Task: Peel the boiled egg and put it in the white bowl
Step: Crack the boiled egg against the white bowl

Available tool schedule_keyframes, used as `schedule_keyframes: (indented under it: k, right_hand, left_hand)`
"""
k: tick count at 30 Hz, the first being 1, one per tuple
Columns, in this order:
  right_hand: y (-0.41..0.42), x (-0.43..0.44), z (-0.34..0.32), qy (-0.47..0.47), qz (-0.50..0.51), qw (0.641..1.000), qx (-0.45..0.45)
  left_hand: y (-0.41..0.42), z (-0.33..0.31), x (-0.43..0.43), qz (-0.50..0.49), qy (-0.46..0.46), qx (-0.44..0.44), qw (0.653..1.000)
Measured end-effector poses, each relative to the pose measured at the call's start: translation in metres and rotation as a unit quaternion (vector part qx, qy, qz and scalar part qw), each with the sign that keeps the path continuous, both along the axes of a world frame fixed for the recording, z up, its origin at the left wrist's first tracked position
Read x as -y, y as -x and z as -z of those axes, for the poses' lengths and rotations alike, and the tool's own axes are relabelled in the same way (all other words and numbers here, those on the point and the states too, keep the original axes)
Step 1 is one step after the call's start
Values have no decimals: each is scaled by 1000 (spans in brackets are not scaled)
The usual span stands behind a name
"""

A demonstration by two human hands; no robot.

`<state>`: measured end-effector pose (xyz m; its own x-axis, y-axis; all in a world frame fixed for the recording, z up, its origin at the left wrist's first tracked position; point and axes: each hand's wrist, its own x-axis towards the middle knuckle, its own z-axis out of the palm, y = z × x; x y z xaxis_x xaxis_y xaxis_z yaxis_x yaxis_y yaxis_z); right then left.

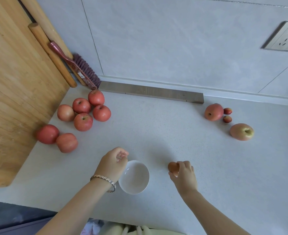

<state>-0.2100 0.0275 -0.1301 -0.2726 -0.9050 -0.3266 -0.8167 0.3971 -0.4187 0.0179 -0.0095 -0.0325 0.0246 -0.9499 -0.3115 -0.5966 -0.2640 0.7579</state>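
A white bowl (134,178) stands empty on the pale counter near the front edge. My left hand (113,161) hovers just left of and above its rim, fingers curled in with nothing visible in them; a bracelet circles that wrist. To the right of the bowl, my right hand (184,173) grips a brown egg (173,167), still in its shell, close to the counter surface. The fingers cover the egg's right side.
Several red apples (83,114) lie at the left by a big wooden board (18,92). More apples (213,112) and a paler one (241,131) sit at the right. A brush (82,72) and a grey bar (150,92) line the wall; a socket (287,37) is up right.
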Motion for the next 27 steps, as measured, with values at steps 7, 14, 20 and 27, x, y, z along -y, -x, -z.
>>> schedule_keyframes:
  k: [7, 14, 20, 27]
  right_hand:
    - [-4, 2, -1, 92, -35, 994, 55]
    - [-7, -10, 7, 58, -100, 992, 56]
    - [-9, -14, 7, 56, -85, 992, 70]
    - [-6, -6, -9, 45, 115, 931, 343]
  left_hand:
    - [-5, -2, 4, -1, 1, 4, 1000]
    - [-4, 0, -1, 4, -1, -1, 1000]
    - [-1, -1, -3, 3, 0, -2, 1000]
    - [-2, -4, -4, -2, 5, -1, 1000]
